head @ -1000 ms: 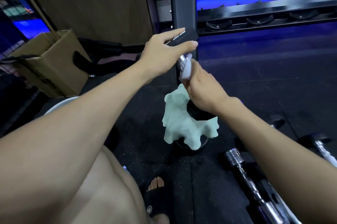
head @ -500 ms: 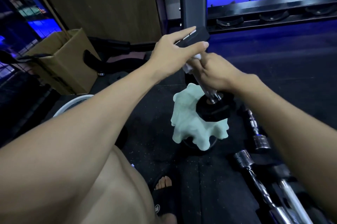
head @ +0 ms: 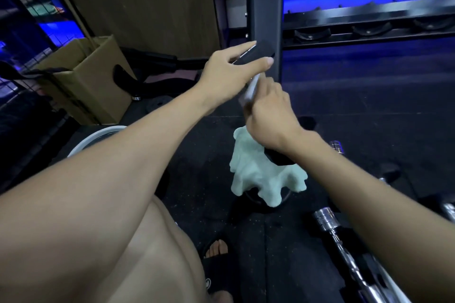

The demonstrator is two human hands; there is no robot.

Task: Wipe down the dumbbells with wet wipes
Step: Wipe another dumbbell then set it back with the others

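A: Where's the dumbbell (head: 253, 86) held?
B: Tilted, above the floor (head: 369, 118). Top head is clamped by left hand (head: 229, 73); handle is wrapped tight by right hand (head: 269, 115).
A: Wipe?
B: Can't be told. Pale cloth (head: 261, 174) is draped below.

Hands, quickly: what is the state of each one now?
Left hand: closed on the dumbbell's upper black head.
Right hand: closed around the dumbbell's chrome handle; wipe not visible.

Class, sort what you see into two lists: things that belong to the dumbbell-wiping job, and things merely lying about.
Job:
left hand
right hand
held dumbbell
dumbbells on the floor

Lying about:
cardboard box
pale green cloth
empty rack
sandal
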